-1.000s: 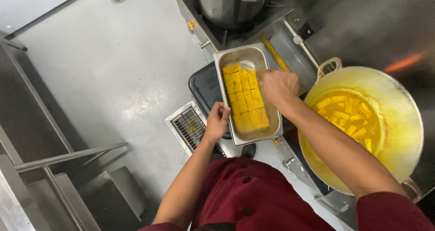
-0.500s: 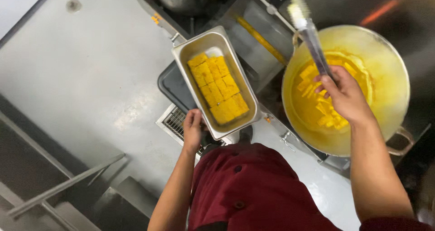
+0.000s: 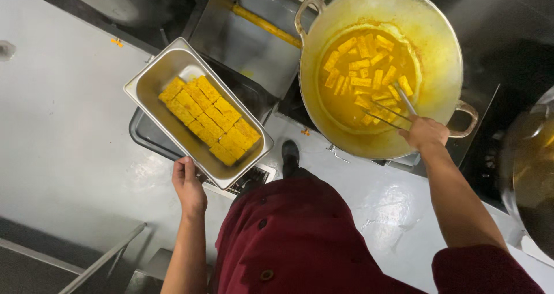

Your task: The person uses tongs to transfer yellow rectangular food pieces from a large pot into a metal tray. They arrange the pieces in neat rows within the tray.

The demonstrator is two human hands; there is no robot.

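Tongs in hot yellow oil, tray held out at one corner.

The tongs (image 3: 398, 106), clamped in the right hand (image 3: 426, 133), reach into the wok (image 3: 438, 46) among frying yellow pieces (image 3: 366, 69); a dropped piece could splash oil onto the hand just over the rim. The left hand (image 3: 188, 185) is closed on the near corner of the steel tray (image 3: 147, 80), which seems to rest partly on a dark tray (image 3: 144, 135) below, though the view is unclear; its rows of yellow blocks (image 3: 210, 120) could slide if it tips. Open floor lies left; a second pot (image 3: 531, 173) crowds the right.
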